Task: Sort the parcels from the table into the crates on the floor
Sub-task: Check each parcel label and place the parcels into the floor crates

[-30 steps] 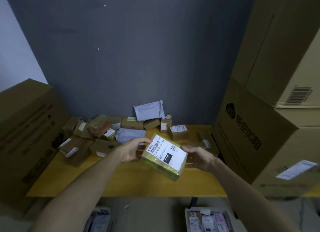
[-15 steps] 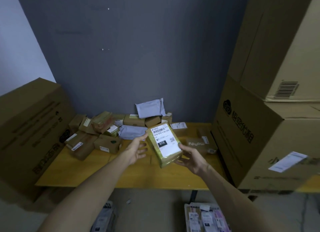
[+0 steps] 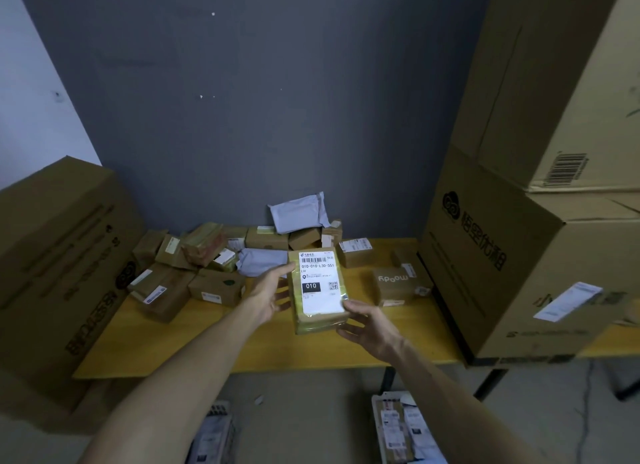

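Note:
I hold a taped brown parcel (image 3: 318, 311) above the yellow table (image 3: 242, 345), its white label facing me with "010" in a black box. My left hand (image 3: 272, 295) grips its left side, thumb on the top edge near the barcode. My right hand (image 3: 367, 325) holds the lower right corner, thumb on the label's edge. Several more parcels (image 3: 214, 287) and grey mailer bags (image 3: 298, 214) lie piled at the back of the table. On the floor, a white crate (image 3: 377, 425) at lower right and another crate (image 3: 211, 432) at lower left hold parcels.
A big cardboard box (image 3: 59, 255) stands at the table's left end. Stacked large cartons (image 3: 519, 248) fill the right side, the lower one resting on the table. A "moody" box (image 3: 398, 285) lies near them. A grey wall is behind.
The parcel has been turned upright so its label squarely faces me, and lifted slightly. Both hands shifted their hold around it.

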